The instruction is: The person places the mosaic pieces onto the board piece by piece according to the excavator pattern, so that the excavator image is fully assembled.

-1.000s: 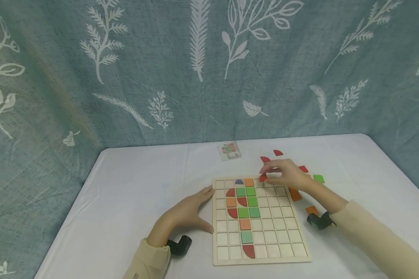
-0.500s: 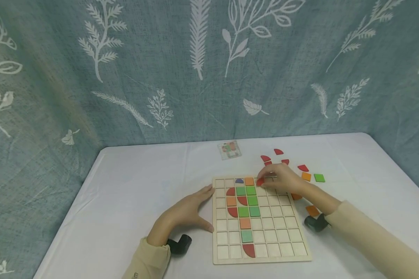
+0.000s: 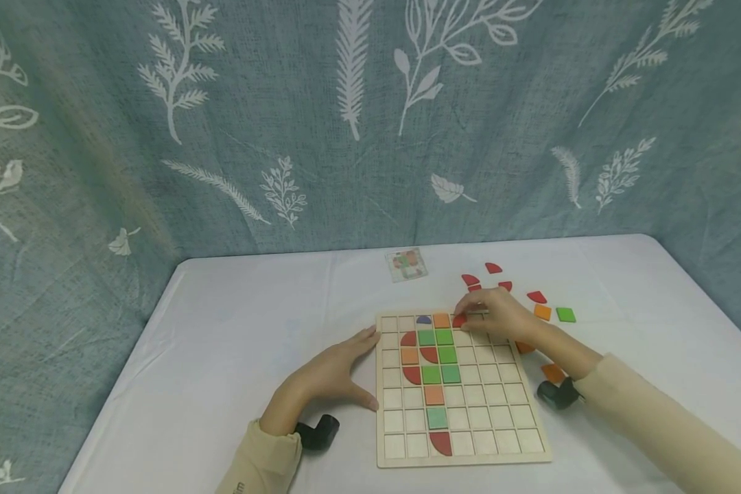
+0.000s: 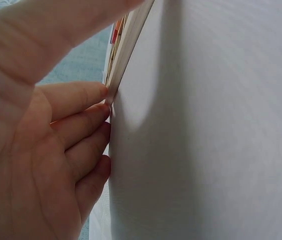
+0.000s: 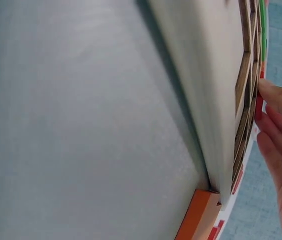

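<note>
Leaf-printed blue curtain backs your white-covered desk. Your right hand pinches a red quarter-circle tile at the wooden grid board's top row, beside an orange square; your left hand, fingers extended, touches its left edge, sleeve showing "m".

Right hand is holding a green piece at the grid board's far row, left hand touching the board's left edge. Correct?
Not quite: the right hand holds a red piece, not a green one; the head view shows it. The rest stands.

The right hand partly hides the red piece it pinches.
</note>
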{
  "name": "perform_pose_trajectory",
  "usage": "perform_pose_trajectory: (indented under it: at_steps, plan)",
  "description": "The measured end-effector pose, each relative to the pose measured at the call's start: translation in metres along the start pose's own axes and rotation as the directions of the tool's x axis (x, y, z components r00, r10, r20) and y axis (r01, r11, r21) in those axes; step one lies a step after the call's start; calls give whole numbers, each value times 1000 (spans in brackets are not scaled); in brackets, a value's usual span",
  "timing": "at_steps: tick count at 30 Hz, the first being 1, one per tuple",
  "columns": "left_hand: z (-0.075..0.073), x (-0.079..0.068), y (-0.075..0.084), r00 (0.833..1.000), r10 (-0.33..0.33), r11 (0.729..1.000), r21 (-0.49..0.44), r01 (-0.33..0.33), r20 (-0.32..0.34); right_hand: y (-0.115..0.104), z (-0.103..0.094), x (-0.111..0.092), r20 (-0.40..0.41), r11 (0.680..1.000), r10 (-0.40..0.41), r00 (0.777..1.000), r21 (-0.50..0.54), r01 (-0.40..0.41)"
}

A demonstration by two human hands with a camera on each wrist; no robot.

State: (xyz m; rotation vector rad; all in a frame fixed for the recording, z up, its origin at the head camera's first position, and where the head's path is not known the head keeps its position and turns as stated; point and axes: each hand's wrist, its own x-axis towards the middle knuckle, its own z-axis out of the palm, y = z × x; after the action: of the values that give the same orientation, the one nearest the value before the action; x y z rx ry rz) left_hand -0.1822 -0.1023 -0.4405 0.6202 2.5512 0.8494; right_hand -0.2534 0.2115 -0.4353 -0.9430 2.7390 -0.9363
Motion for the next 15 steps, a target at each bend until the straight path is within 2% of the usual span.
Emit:
perform_pose_trajectory:
  at_steps: [8, 15]
  plan:
    - [-1, -1, 1, 1000, 4, 1000, -2, -4, -8, 1, 0, -3, -13, 999, -40, 999, -14, 40]
    - [-1, -1, 1, 1000, 6, 1000, -1, -6, -11, 2, 1, -4, -13, 999, -42, 999, -11, 42]
